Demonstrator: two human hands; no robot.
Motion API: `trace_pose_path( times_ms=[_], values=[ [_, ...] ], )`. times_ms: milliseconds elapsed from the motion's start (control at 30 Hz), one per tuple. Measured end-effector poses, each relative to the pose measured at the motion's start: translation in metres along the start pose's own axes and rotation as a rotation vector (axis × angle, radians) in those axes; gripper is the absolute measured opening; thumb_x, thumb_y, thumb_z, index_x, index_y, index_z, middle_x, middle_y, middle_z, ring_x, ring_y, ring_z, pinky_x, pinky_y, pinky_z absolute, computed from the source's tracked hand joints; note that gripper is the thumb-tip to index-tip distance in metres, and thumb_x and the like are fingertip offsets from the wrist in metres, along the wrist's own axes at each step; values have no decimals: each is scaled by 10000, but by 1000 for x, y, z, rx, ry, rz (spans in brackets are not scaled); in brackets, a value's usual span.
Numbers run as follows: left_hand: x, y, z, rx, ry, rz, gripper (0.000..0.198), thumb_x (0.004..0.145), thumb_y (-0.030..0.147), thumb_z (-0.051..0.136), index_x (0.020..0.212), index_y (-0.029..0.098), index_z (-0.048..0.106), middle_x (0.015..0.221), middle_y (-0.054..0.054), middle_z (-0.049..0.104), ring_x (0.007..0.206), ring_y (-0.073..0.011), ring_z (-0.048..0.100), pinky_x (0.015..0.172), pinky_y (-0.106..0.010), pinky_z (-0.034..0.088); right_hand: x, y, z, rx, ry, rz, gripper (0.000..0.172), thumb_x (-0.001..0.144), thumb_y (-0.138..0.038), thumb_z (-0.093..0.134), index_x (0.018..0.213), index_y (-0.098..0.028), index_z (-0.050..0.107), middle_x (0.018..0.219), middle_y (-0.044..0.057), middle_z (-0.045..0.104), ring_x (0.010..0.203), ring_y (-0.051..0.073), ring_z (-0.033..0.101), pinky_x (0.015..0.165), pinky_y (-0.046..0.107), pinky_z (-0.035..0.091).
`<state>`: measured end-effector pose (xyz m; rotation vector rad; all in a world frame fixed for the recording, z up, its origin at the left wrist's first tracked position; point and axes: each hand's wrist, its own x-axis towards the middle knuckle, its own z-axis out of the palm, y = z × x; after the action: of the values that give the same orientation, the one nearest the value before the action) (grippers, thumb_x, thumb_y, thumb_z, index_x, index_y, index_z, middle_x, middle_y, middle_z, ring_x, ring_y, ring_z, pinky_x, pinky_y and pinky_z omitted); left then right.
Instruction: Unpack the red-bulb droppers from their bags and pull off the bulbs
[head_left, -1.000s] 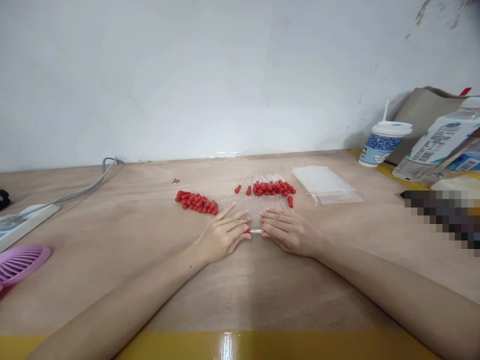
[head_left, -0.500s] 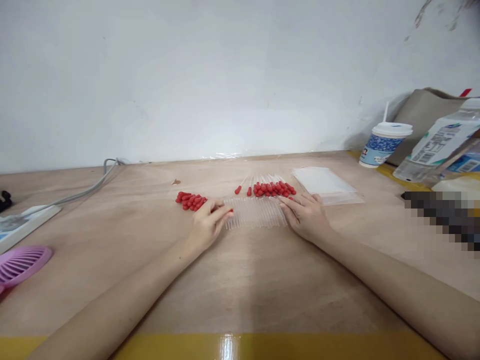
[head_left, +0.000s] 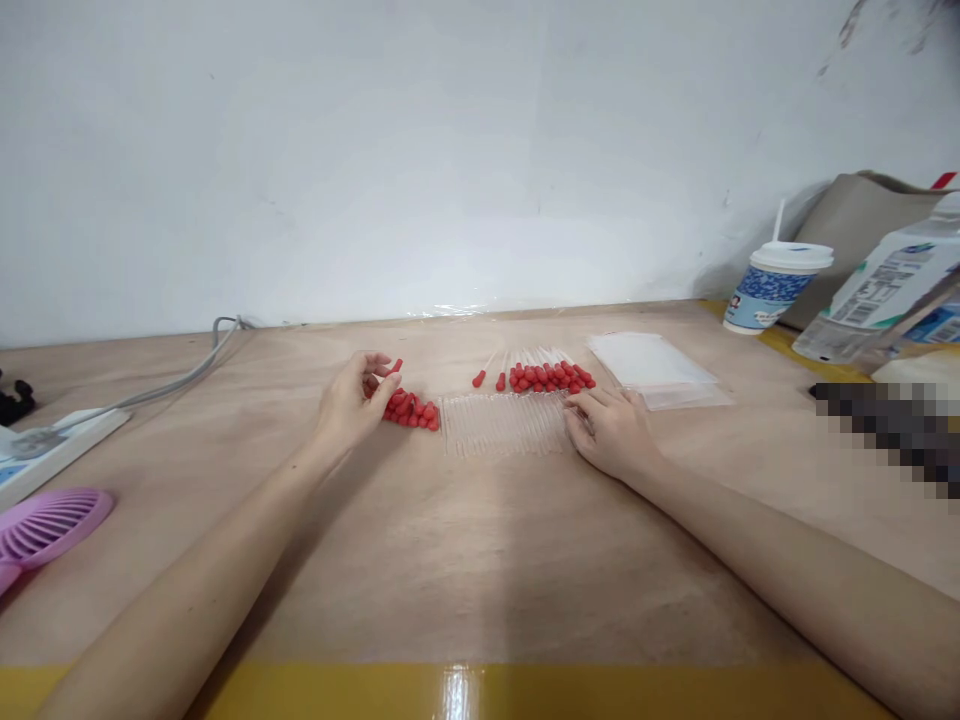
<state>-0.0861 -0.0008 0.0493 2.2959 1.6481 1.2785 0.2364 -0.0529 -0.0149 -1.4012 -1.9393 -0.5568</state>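
Observation:
My left hand (head_left: pixel 354 400) is over the left pile and pinches one red rubber bulb (head_left: pixel 397 367) between thumb and fingertips. Below it lies the pile of loose red bulbs (head_left: pixel 412 411). Clear thin tubes (head_left: pixel 502 424) lie side by side in a row between my hands. My right hand (head_left: pixel 611 430) rests at the right end of that row, its fingers curled in; whatever lies between them is hidden. Behind the row are several droppers (head_left: pixel 544 376), clear tubes with red bulbs on their near ends.
Clear plastic bags (head_left: pixel 656 365) are stacked at the back right. Farther right stand a paper cup (head_left: pixel 776 290) with a straw, a plastic bottle (head_left: pixel 870 290) and a grey bag (head_left: pixel 847 215). At left are a power strip (head_left: pixel 71 450), a grey cable (head_left: pixel 176 385) and a pink fan (head_left: pixel 56 525).
My left hand has moved left from the tube row to the loose bulbs and holds up a red bulb. The right hand stays at the row's right end.

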Motion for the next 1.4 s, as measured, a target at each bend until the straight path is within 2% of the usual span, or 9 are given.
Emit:
trace_pose_path(
  times_ms=[167, 300, 600, 700, 833, 967, 1100, 1233, 1400],
  values=[
    [-3, 1, -2, 238, -170, 252, 207, 820, 353, 502, 931, 186, 553, 866, -35, 627, 775, -179, 567, 682, -304, 443, -1, -2, -3, 26, -50, -30, 205, 813, -317, 500, 821, -176, 648, 792, 38, 669, 784, 173, 577, 744, 317, 269],
    [-4, -6, 3, 307, -285, 459, 182, 859, 310, 451, 871, 179, 576, 863, -42, 630, 801, -187, 556, 736, -324, 431, -1, -3, -6, 34, -86, -45, 267, 802, -397, 515, 844, -172, 654, 831, 52, 665, 814, 183, 569, 738, 321, 270],
    [0, -14, 4, 310, -356, 523, 182, 847, 316, 488, 869, 174, 599, 855, -52, 616, 770, -180, 553, 704, -316, 427, -1, -2, -8, 30, -114, -55, 361, 793, -489, 501, 861, -173, 660, 839, 59, 647, 811, 191, 559, 748, 334, 268],
    [1, -10, 0, 303, -336, 512, 191, 834, 344, 507, 844, 179, 602, 833, -43, 613, 756, -174, 549, 696, -308, 422, -1, -2, -8, 29, -115, -46, 372, 789, -504, 501, 872, -178, 659, 834, 59, 644, 804, 192, 558, 739, 334, 266],
    [-1, 6, -5, 305, -224, 482, 205, 842, 334, 485, 791, 174, 602, 793, -37, 611, 751, -170, 537, 730, -314, 411, 0, -3, -8, 50, -95, -44, 357, 791, -495, 505, 862, -181, 660, 815, 55, 642, 798, 192, 560, 727, 328, 267],
    [0, 26, 3, 333, -210, 396, 200, 814, 305, 492, 707, 169, 592, 771, -41, 602, 740, -176, 534, 725, -316, 409, 1, -3, -7, 127, -15, -13, 309, 786, -464, 531, 805, -185, 661, 754, 34, 638, 739, 169, 556, 710, 317, 269],
    [15, 42, 31, 374, -327, 312, 178, 779, 330, 516, 760, 179, 609, 844, -54, 607, 821, -208, 549, 752, -330, 412, 2, -2, -7, 223, 97, 14, 236, 806, -373, 530, 714, -190, 647, 657, 7, 612, 672, 140, 535, 694, 304, 273],
    [39, 58, 65, 432, -476, 41, 321, 739, 413, 548, 964, 193, 611, 1010, -74, 615, 961, -245, 540, 795, -336, 414, 2, 1, -7, 243, 143, 22, 240, 828, -315, 505, 669, -181, 626, 654, 13, 608, 675, 137, 530, 686, 305, 275],
    [55, 66, 99, 468, -495, -92, 283, 690, 446, 575, 703, 178, 666, 843, -112, 656, 932, -296, 563, 771, -367, 424, 2, 1, -8, 238, 137, 52, 285, 858, -285, 458, 647, -173, 612, 626, 14, 584, 660, 135, 507, 673, 313, 275]
  ],
)
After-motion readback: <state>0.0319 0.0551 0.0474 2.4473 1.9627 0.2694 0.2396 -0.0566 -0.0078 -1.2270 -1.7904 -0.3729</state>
